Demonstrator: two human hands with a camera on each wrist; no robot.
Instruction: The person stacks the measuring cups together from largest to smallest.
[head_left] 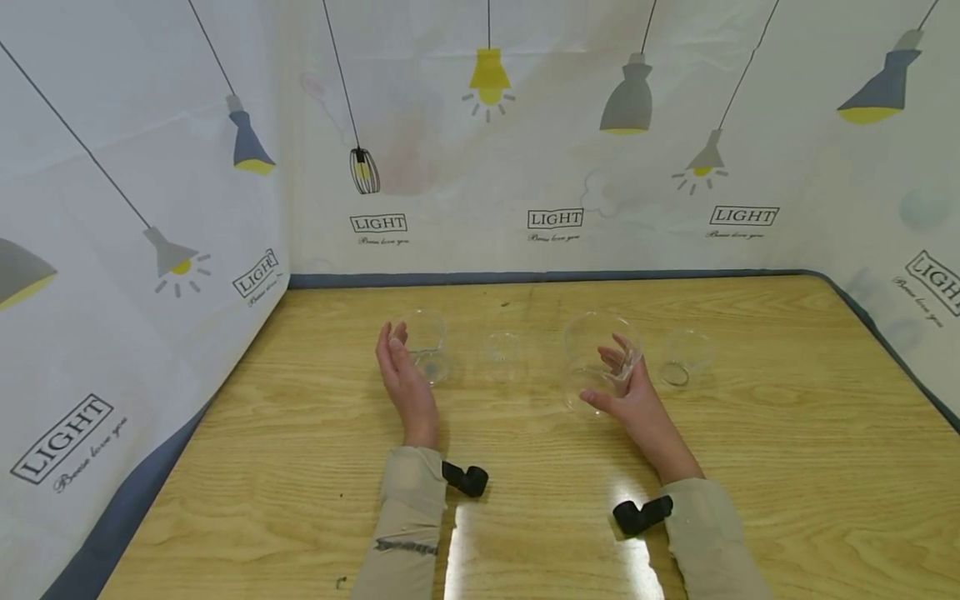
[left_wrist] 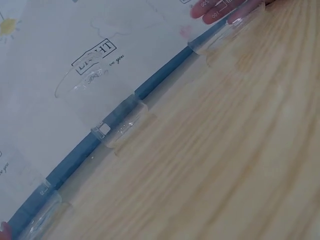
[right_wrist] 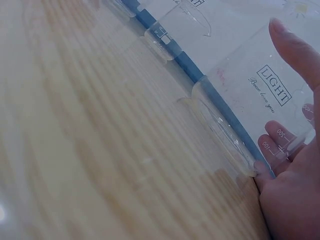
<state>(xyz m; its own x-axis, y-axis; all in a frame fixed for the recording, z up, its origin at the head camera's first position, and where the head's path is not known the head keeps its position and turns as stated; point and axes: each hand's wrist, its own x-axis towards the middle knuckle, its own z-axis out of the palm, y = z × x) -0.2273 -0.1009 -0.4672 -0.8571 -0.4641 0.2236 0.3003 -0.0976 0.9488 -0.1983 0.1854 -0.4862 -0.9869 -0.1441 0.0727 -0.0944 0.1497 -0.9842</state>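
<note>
A large clear glass beaker [head_left: 588, 362] stands upright, my right hand [head_left: 630, 400] curved round its right side. The thumb lies across its near face and the fingers show through the glass behind printed marks in the right wrist view. Farther left, a clear beaker [head_left: 427, 333] has my left hand [head_left: 408, 387] along its left side, fingers loosely extended; whether they touch the glass I cannot tell. Only a fingertip of that hand [left_wrist: 5, 232] appears in the left wrist view. Between them sits a smaller clear beaker [left_wrist: 107, 112].
Right of the right hand stands another small clear glass vessel [head_left: 690, 350], with a round base. A wood-grain table [head_left: 525, 483] carries everything. White sheeting [head_left: 450, 167] printed with lamps walls it in at the back and sides.
</note>
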